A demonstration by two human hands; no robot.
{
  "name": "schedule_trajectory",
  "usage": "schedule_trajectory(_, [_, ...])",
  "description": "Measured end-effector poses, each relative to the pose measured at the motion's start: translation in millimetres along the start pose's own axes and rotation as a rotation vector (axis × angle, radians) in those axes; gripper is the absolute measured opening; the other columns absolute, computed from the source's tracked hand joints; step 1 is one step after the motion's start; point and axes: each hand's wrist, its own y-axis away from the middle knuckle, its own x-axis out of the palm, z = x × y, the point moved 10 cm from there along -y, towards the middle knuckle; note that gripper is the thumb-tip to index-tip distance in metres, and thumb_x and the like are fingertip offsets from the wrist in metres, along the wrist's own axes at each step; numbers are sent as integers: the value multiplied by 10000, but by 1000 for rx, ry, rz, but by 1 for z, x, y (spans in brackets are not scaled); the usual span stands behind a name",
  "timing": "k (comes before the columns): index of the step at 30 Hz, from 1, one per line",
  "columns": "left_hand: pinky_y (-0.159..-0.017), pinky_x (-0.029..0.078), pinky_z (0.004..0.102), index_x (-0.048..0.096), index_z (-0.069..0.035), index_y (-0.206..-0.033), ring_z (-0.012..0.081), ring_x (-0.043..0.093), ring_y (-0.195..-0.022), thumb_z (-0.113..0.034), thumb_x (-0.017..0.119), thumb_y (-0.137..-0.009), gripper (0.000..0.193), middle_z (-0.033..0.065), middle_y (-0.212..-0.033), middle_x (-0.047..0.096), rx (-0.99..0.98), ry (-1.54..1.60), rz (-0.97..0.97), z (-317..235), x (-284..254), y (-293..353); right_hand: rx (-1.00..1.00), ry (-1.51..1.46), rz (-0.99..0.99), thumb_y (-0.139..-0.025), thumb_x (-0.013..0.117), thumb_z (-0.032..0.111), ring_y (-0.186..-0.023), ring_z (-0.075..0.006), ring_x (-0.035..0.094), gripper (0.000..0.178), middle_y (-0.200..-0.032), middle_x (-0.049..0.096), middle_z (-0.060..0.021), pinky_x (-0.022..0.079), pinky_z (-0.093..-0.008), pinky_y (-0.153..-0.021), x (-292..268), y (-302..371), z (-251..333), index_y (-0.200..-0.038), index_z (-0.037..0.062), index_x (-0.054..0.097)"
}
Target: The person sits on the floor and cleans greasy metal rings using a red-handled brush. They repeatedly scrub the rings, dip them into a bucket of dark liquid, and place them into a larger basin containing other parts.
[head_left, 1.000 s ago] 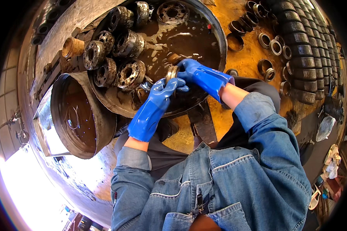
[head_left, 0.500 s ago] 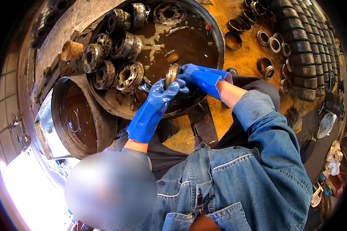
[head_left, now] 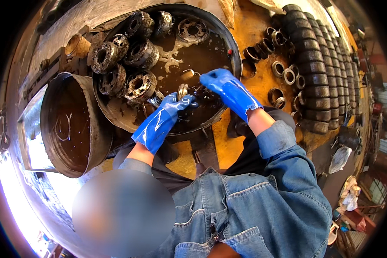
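My left hand (head_left: 176,105), in a long blue rubber glove, is closed round a brassy metal ring (head_left: 183,90), held upright over the near part of a large round tub (head_left: 237,51) of dark oily liquid. To its right my right hand (head_left: 219,80), gloved alike, is closed in the air over the tub, apart from the ring. A thin curved line shows by its fingertips; what it grips, if anything, I cannot make out. Just left of those fingertips a small tan piece (head_left: 187,75) shows in the liquid. Several grimy wheel-like metal parts (head_left: 140,86) are piled in the tub's left side.
A metal drum (head_left: 94,129) with dark liquid stands at left, with a rusty can (head_left: 77,45) beyond it. On the yellow-brown surface at right lie several loose metal rings (head_left: 289,77), beside long rows of stacked dark rings (head_left: 316,77). A clear plastic bag (head_left: 339,159) lies farther right.
My right hand has come away from the ring, up and to the right. My left hand keeps hold of the ring. The whole view has shifted somewhat.
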Motion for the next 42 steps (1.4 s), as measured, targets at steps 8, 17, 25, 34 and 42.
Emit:
schedule_trajectory(8, [-859, 569, 361, 653, 63, -1091, 254, 723, -903, -170, 751, -928, 301, 133, -1003, 716, -1, -53, 51, 7, 4, -19, 34, -99, -217, -882, 685, 393, -877, -203, 681, 482, -981, 731, -137, 526, -375, -760, -53, -41, -31, -1073, -49, 716])
schedule_trajectory(17, [-816, 566, 333, 655, 17, -1061, 191, 691, -847, -149, 828, -813, 345, 94, -936, 702, 15, -132, 98, 4, 1, -4, 315, 229, -264, -849, 617, 291, -1157, -417, 652, 380, -1207, 685, -234, 523, -474, -933, -23, -104, -61, -1097, 33, 746])
schedule_trajectory(25, [-753, 547, 313, 670, -31, -1004, 140, 649, -783, -174, 824, -791, 299, 48, -862, 685, 65, -388, -80, 8, -12, -15, 107, 286, -211, -877, 627, 276, -867, -398, 656, 317, -1009, 719, -248, 533, -470, -813, -10, -130, -81, -965, -6, 741])
schedule_trajectory(34, [-729, 553, 307, 670, -14, -1022, 156, 670, -764, -130, 796, -820, 266, 57, -840, 709, 106, -577, -24, -13, 7, -32, -160, -26, -141, -929, 689, 330, -788, -167, 672, 332, -892, 739, -100, 522, -312, -739, -61, 22, 63, -1022, 13, 725])
schedule_trajectory(42, [-792, 548, 320, 693, -77, -1091, 142, 637, -837, -106, 800, -783, 327, 36, -948, 707, 109, -483, 3, 7, -12, -42, -500, 62, 35, -884, 715, 445, -792, -245, 687, 448, -869, 722, -187, 536, -381, -772, 10, 42, 83, -946, 1, 720])
